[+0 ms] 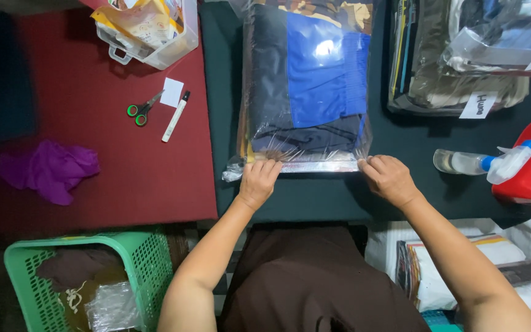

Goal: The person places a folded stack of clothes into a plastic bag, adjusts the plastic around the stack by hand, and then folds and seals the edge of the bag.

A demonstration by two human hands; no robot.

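Both hands press the near sealed edge of a clear plastic bag of folded blue and dark clothes (305, 86): left hand (258, 182) and right hand (388, 178) at opposite corners, fingers curled down, pinning it flat mid-tabletop (401, 147).

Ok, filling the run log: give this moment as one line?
left hand: pressing bag edge | right hand: pressing bag edge | clear bag of folded clothes: flat on dark table

We are at a garment packing workbench: bagged folded clothes (305, 80) at twelve o'clock, labelled stacks (456, 80) at one, scissors (141, 110) at ten.
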